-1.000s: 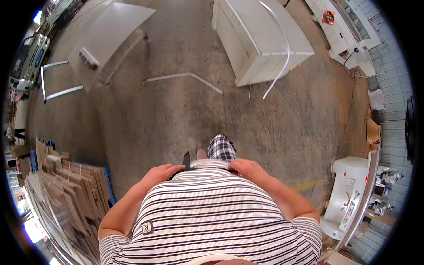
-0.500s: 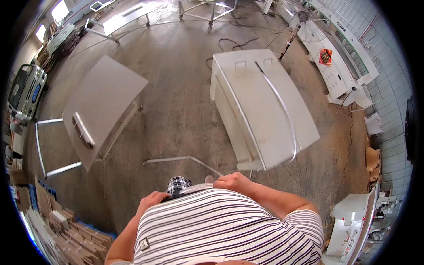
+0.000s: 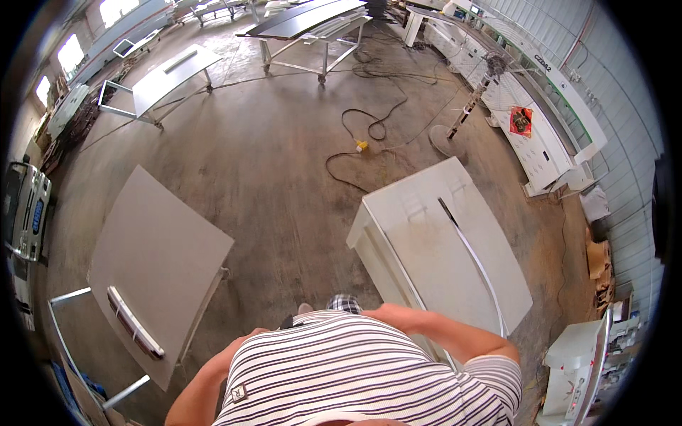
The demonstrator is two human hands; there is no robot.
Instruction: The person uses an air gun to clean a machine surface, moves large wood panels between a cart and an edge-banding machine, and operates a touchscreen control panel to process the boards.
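At waist level, the left hand and right hand show too little to tell whether the fingers grip. Near the right hand, a thin strip lies atop a white cabinet; a brushing forearm could dislodge it.

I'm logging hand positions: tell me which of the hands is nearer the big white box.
Right. In view, the right hand is beside the left side of the white box; the left hand is farther left, across the striped shirt.
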